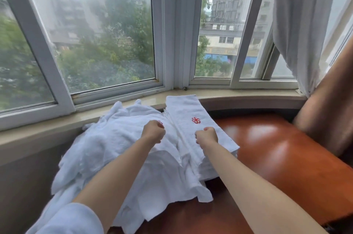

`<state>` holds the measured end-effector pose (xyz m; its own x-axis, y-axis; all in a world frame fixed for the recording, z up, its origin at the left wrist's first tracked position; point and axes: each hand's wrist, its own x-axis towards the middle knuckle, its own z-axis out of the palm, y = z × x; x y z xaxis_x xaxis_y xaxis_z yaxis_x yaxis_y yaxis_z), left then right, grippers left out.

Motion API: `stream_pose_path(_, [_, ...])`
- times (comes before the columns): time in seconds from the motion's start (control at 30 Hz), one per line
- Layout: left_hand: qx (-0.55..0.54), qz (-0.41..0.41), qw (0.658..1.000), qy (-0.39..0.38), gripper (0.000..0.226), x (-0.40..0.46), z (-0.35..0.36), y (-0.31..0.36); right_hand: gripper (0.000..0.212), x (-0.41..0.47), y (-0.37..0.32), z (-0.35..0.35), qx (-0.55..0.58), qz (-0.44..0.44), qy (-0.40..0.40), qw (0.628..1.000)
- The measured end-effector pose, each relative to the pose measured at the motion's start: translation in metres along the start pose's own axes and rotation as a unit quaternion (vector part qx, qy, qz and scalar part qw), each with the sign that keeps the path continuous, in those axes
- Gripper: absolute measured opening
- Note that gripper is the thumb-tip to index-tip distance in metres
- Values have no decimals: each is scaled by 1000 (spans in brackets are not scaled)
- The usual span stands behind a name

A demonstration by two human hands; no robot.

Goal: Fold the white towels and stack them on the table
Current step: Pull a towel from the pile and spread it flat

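A heap of crumpled white towels (107,149) covers the left part of the reddish-brown table (277,153) and spills over its near edge. A long folded white towel (189,111) with a red emblem lies to the right of the heap, reaching up onto the window sill. My left hand (153,131) is curled into a fist on top of the heap, gripping fabric beside a second red emblem. My right hand (207,135) is curled too, gripping the folded towel near its near end. The fingertips of both hands are hidden under the knuckles.
A pale stone window sill (248,94) runs behind the table below a bay window. A white curtain (298,33) hangs at the right. A brown upholstered chair back (324,111) stands at the table's right edge. The table's right half shows bare glossy wood.
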<state>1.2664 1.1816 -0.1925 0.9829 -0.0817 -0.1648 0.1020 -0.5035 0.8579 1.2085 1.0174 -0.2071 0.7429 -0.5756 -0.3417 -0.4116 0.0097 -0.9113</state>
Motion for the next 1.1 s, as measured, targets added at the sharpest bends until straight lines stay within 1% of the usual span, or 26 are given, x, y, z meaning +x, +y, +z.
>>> stream_pose_path(0.07, [34, 0, 999, 34, 19, 4, -18, -1, 48, 8, -9, 14, 4, -9, -41, 999])
stream_pose_path(0.13, [91, -6, 994, 63, 15, 6, -35, -5, 30, 14, -15, 27, -4, -9, -80, 997])
stream_pose_path(0.2, [174, -13, 981, 81, 21, 5, -49, -11, 15, 18, -18, 41, -23, -17, -121, 992])
stream_pose_path(0.3, [279, -20, 954, 107, 33, 6, -68, -26, 11, 19, -20, 62, -40, -28, -165, 985])
stream_pose_path(0.4, [360, -54, 922, 136, 42, 7, -84, -43, 6, 10, -13, 82, -27, 18, -208, 978])
stream_pose_path(0.43, [376, -69, 914, 137, 44, 7, -89, -49, 6, 8, -11, 89, -39, 17, -216, 975])
stream_pose_path(0.5, [393, -84, 907, 127, 55, 9, -103, -59, 5, 5, -12, 106, -80, -22, -210, 974])
stream_pose_path(0.6, [398, -65, 909, 101, 69, 16, -126, -69, 3, -3, -25, 131, -96, -54, -198, 974])
stream_pose_path(0.63, [399, -54, 911, 89, 67, 20, -134, -71, 3, -6, -28, 139, -101, -68, -194, 973])
stream_pose_path(0.7, [401, -30, 913, 65, 44, 27, -148, -74, 7, -14, -33, 156, -127, -93, -180, 971])
stream_pose_path(0.73, [400, -22, 915, 51, 32, 30, -154, -74, 13, -19, -33, 165, -144, -100, -181, 968])
stream_pose_path(0.77, [405, -13, 914, 34, 29, 32, -159, -76, 16, -24, -31, 172, -164, -100, -195, 962])
stream_pose_path(0.8, [416, -1, 909, 15, 30, 34, -163, -77, 22, -30, -28, 179, -182, -96, -219, 954])
stream_pose_path(0.83, [427, 14, 904, 0, 33, 35, -166, -78, 37, -33, -24, 187, -201, -93, -235, 946])
stream_pose_path(0.87, [433, 31, 901, -7, 35, 36, -168, -80, 53, -37, -20, 193, -228, -96, -231, 941])
stream_pose_path(0.9, [432, 48, 900, -13, 36, 38, -169, -83, 58, -40, -17, 197, -270, -106, -208, 934])
stream_pose_path(0.97, [412, 77, 907, -25, 32, 40, -169, -91, 34, -47, -12, 201, -343, -127, -154, 918])
stream_pose_path(1.03, [394, 108, 912, -23, 23, 40, -172, -97, 26, -54, -12, 203, -359, -124, -119, 917])
stream_pose_path(1.1, [372, 144, 917, -2, 19, 42, -178, -98, 17, -64, -19, 207, -351, -139, -68, 923])
